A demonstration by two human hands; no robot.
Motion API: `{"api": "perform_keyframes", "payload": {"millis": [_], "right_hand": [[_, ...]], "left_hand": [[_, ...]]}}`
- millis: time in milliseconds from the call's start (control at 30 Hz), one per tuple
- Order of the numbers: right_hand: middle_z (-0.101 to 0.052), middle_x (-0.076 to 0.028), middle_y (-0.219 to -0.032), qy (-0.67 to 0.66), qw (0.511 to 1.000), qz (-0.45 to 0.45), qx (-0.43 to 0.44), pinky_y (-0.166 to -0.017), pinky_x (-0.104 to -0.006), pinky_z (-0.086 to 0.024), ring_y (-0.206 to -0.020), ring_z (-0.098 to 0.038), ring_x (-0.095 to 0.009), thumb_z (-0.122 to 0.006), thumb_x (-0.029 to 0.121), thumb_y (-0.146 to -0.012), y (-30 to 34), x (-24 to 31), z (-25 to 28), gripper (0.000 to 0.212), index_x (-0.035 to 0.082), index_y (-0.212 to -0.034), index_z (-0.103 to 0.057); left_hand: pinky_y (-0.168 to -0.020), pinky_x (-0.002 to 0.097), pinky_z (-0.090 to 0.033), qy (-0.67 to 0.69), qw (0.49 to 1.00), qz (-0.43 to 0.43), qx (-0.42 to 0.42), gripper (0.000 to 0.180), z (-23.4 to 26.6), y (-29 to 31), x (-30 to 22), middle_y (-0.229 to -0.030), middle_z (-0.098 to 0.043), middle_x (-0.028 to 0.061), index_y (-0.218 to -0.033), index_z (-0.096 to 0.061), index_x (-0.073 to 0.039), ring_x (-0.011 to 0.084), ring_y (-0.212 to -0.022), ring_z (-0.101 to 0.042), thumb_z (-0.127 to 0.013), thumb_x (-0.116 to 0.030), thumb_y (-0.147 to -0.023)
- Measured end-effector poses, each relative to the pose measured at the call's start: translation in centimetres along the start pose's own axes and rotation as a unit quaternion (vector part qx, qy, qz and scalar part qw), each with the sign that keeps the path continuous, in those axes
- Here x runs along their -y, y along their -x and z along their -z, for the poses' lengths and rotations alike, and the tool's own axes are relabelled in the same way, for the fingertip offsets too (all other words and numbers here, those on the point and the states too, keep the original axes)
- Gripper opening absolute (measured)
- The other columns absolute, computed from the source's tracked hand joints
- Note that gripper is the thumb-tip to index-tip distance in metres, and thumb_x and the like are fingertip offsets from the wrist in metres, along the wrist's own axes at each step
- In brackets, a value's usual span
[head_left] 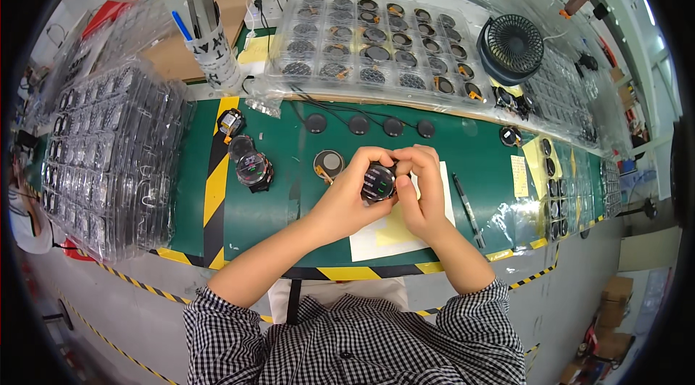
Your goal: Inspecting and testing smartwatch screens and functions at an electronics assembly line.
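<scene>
Black round watch (378, 184), lit dial (376, 180) upward, long axis unclear.

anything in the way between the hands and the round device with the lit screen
Nothing visible: the left hand grips the round device directly, and the right hand meets its right edge. White paper lies below, not between. The device's underside is hidden.

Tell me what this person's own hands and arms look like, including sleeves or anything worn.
Black-and-white small-checked fabric sleeves leave both forearms bare. The left hand and right hand are ungloved, with no wristwatch visible.
</scene>
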State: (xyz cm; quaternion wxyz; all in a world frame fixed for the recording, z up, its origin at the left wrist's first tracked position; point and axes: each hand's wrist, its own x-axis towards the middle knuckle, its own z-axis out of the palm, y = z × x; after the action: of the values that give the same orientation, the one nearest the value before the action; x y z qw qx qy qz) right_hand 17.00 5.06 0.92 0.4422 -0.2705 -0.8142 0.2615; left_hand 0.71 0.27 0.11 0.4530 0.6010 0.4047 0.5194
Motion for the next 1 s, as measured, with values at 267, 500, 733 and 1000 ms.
{"api": "perform_keyframes", "payload": {"millis": [267,500,733,1000], "right_hand": [[-0.057,-0.011,-0.105,0.002,1.000,0.027,0.005,-0.101,-0.0428,-0.034,-0.100,-0.050,-0.026,-0.055,0.001,-0.086,0.1,-0.1,0.2,0.040,0.001,-0.126,-0.048],[-0.059,-0.012,-0.119,-0.526,0.747,-0.402,0.057,-0.094,-0.0383,-0.043,-0.108,-0.056,-0.022,-0.028,0.048,-0.104,-0.6,-1.1,0.0,0.057,0.002,-0.135,-0.044],[-0.056,-0.020,-0.121,-0.651,0.596,-0.470,-0.026,-0.099,-0.0460,-0.049,-0.110,-0.059,-0.033,-0.028,0.047,-0.104,-0.2,-2.6,0.2,0.054,0.002,-0.126,-0.047],[-0.053,-0.022,-0.126,-0.679,0.602,-0.418,-0.038,-0.093,-0.0371,-0.050,-0.104,-0.059,-0.029,-0.029,0.050,-0.103,-1.3,-1.4,0.5,0.058,0.011,-0.146,-0.033]], "left_hand": [[-0.084,0.0300,-0.049,0.040,0.999,-0.023,-0.010,0.049,-0.2,-0.1,0.2,-0.121,-0.054,0.0117,-0.116,-0.039,-0.007,0.0173,-0.103,-0.058,-0.071,0.001,-0.079],[-0.056,0.0237,-0.054,0.188,0.982,0.004,-0.006,0.055,0.1,-0.3,-0.4,-0.136,-0.043,0.0187,-0.116,-0.032,-0.012,0.0146,-0.074,-0.064,-0.065,0.014,-0.080],[-0.044,0.0227,-0.050,0.119,0.987,0.088,-0.068,0.052,0.7,-0.9,-0.7,-0.136,-0.040,0.0157,-0.117,-0.034,-0.009,0.0142,-0.068,-0.065,-0.068,0.006,-0.080],[-0.042,0.0194,-0.039,0.145,0.973,0.082,-0.161,0.030,1.5,-1.1,-0.2,-0.129,-0.049,0.0143,-0.102,-0.045,-0.007,0.0085,-0.058,-0.057,-0.065,0.006,-0.084]]}}
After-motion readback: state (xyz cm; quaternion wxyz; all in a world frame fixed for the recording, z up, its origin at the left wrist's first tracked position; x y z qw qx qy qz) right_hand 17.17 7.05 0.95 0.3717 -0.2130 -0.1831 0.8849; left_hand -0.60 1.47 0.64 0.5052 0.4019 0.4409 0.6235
